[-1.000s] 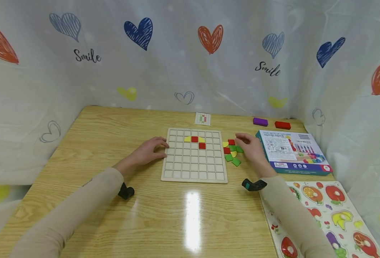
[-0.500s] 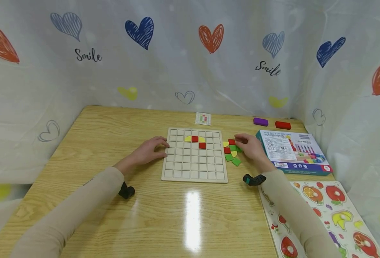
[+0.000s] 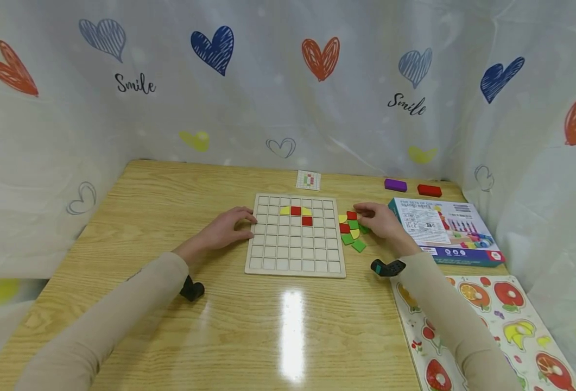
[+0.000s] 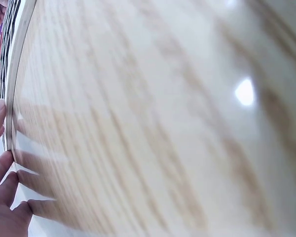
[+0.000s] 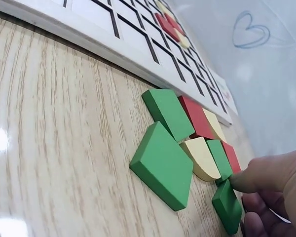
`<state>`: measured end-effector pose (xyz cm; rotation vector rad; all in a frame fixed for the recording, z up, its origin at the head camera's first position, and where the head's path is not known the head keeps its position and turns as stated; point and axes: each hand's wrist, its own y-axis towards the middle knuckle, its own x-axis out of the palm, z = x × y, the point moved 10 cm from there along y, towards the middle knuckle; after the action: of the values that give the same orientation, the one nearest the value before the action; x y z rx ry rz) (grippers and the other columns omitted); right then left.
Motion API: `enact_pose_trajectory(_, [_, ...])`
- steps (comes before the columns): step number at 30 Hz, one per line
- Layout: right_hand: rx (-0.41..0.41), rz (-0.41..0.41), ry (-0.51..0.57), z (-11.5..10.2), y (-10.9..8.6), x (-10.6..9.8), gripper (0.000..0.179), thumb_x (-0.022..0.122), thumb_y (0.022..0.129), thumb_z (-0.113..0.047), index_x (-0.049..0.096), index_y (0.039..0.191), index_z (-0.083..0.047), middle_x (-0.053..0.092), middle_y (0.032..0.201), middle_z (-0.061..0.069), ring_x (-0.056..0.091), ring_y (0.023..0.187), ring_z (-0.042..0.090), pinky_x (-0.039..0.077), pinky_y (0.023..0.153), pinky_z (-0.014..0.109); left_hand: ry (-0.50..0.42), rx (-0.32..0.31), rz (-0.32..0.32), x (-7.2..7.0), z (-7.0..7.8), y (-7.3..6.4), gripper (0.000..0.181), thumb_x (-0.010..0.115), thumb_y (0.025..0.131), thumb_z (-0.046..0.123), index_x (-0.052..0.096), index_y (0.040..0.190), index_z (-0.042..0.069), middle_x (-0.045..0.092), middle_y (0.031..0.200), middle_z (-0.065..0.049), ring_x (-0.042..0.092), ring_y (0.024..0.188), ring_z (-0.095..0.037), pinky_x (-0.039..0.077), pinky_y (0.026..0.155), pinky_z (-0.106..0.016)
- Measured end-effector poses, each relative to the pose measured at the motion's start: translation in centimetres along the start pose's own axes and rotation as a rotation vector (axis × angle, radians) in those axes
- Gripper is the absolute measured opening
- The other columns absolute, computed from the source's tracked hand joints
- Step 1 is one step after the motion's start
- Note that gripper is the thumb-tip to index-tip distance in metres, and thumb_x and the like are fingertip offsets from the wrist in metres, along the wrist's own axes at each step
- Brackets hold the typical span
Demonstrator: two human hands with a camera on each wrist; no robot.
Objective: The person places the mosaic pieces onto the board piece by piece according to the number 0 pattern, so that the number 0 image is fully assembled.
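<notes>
Here we are at the loose tiles [image 3: 348, 239], bunched on the wooden tabletop [image 3: 219, 336] just right of the grid board [image 3: 289, 252], reds, greens and rounded yellows together! In comes the right hand [image 3: 380, 221], low over the right side of the bunch, fingertips drawn narrow around a green tile [image 5: 228, 205]. There's a touch, but whether the pinch is closed, I cannot tell from here. Light little piece, I'd say, stiff, hard to break; smooth-faced, too, so it may skid on that glossy top. The smart hold looks like two opposite side edges: there's thickness enough for fingertips, and the right side seems free, while neighbours crowd the left.

Over on the left, the left hand [image 3: 226, 228] has its fingers spread, tips resting against the board's left edge, gripping nothing. The board looks flat, rigid, and that edge offers a steady place to press. On its far half sit two red tiles [image 3: 295, 210] and two yellow pieces [image 3: 285, 211]; beyond lies the small pattern card [image 3: 308, 184].
</notes>
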<state>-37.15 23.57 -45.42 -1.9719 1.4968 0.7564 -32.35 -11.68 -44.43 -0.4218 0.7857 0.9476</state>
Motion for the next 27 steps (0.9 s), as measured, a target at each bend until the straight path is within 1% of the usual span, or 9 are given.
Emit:
enact_pose_trajectory(3, [-0.002,-0.01,0.005,0.0,0.1,0.0,0.039,0.057,0.098,-0.006,0.054,0.137,0.0,0.057,0.133,0.022,0.053,0.119,0.036,0.043,0.101,0.049,-0.001,-0.005,-0.003,0.0,-0.1,0.1,0.034,0.069,0.093,0.019,0.063,0.123,0.005,0.043,0.146,-0.02,0.032,0.14,-0.038,0.027,0.113,-0.053])
enact_pose_trajectory(7, [0.016,0.012,-0.02,-0.1,0.2,-0.2,0.037,0.058,0.099,-0.015,0.058,0.135,-0.003,0.057,0.133,0.021,0.051,0.123,0.037,0.039,0.104,0.05,0.001,-0.003,-0.008,0.0,-0.1,0.1,0.034,0.069,0.093,0.019,0.063,0.123,0.005,0.043,0.146,-0.02,0.033,0.139,-0.038,0.028,0.113,-0.053])
enact_pose_trajectory(11, [0.03,0.031,-0.033,-0.1,0.3,-0.1,0.037,0.06,0.099,-0.021,0.06,0.132,-0.004,0.059,0.131,0.02,0.052,0.12,0.035,0.04,0.102,0.05,0.005,-0.001,-0.01,-0.1,-0.1,0.1,0.035,0.069,0.093,0.02,0.062,0.124,0.005,0.042,0.147,-0.02,0.033,0.139,-0.038,0.028,0.113,-0.053])
enact_pose_trajectory(15, [0.03,0.033,-0.04,-0.3,0.6,0.1,0.035,0.06,0.099,-0.02,0.062,0.13,-0.004,0.058,0.13,0.02,0.054,0.116,0.034,0.042,0.1,0.049,0.001,-0.006,-0.006,-0.2,-0.1,0.1,0.035,0.069,0.093,0.02,0.063,0.123,0.005,0.043,0.147,-0.02,0.033,0.139,-0.038,0.028,0.113,-0.053])
enact_pose_trajectory(19, [0.035,0.036,-0.061,-0.2,0.9,0.0,0.035,0.059,0.099,-0.02,0.062,0.13,-0.004,0.057,0.132,0.019,0.052,0.118,0.035,0.041,0.101,0.05,0.012,-0.006,-0.005,-0.2,0.0,0.1,0.035,0.07,0.093,0.02,0.063,0.123,0.005,0.043,0.146,-0.02,0.034,0.139,-0.039,0.028,0.113,-0.054])
enact_pose_trajectory(24, [0.073,0.059,-0.066,0.4,1.1,-0.5,0.035,0.057,0.1,-0.02,0.061,0.131,-0.003,0.056,0.133,0.02,0.051,0.12,0.036,0.041,0.099,0.05,0.011,-0.013,-0.006,-0.2,0.0,0.1,0.034,0.069,0.093,0.02,0.063,0.123,0.005,0.043,0.146,-0.02,0.034,0.139,-0.038,0.027,0.113,-0.053])
enact_pose_trajectory(27, [0.068,0.058,-0.082,0.5,1.1,-0.7,0.035,0.056,0.101,-0.019,0.061,0.131,-0.002,0.055,0.134,0.022,0.05,0.121,0.038,0.041,0.1,0.051,0.011,-0.011,-0.005,-0.2,0.0,0.1,0.034,0.069,0.093,0.02,0.063,0.122,0.005,0.043,0.146,-0.02,0.034,0.139,-0.038,0.028,0.113,-0.053])
